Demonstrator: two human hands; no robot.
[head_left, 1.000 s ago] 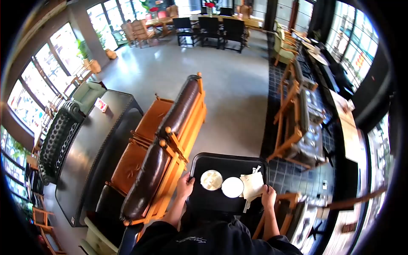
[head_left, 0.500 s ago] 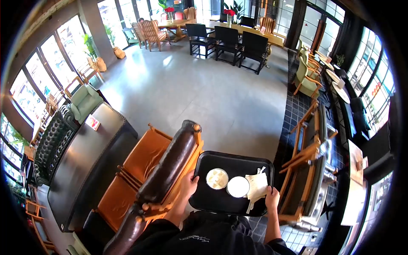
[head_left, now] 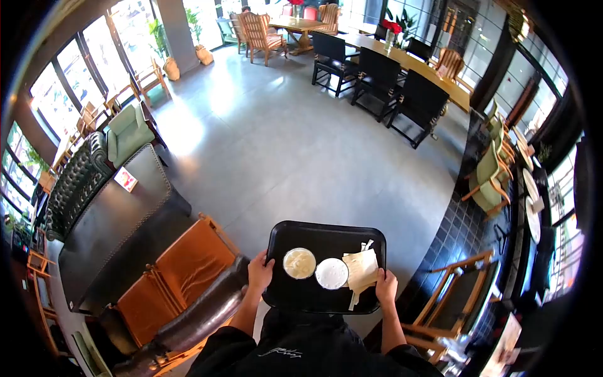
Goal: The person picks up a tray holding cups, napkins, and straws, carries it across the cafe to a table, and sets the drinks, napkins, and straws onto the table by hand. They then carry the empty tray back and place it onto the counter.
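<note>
A black tray is held level in front of my body. My left hand grips its left edge, and my right hand grips its right edge. On the tray stand a cup with a pale, creamy top and, just right of it, a cup with a white foamy top. Beige napkins lie at the tray's right side, with thin white wrapped sticks partly under them. The fingers below the tray's rim are hidden.
An orange-brown leather seat with a dark padded back is close at left, beside a dark studded table. Black chairs line a long wooden table ahead. A wooden-framed chair stands at right.
The view has turned and moved forward past the leather seats, which now sit lower left. The long table and black chairs look nearer. Both hands still hold the tray.
</note>
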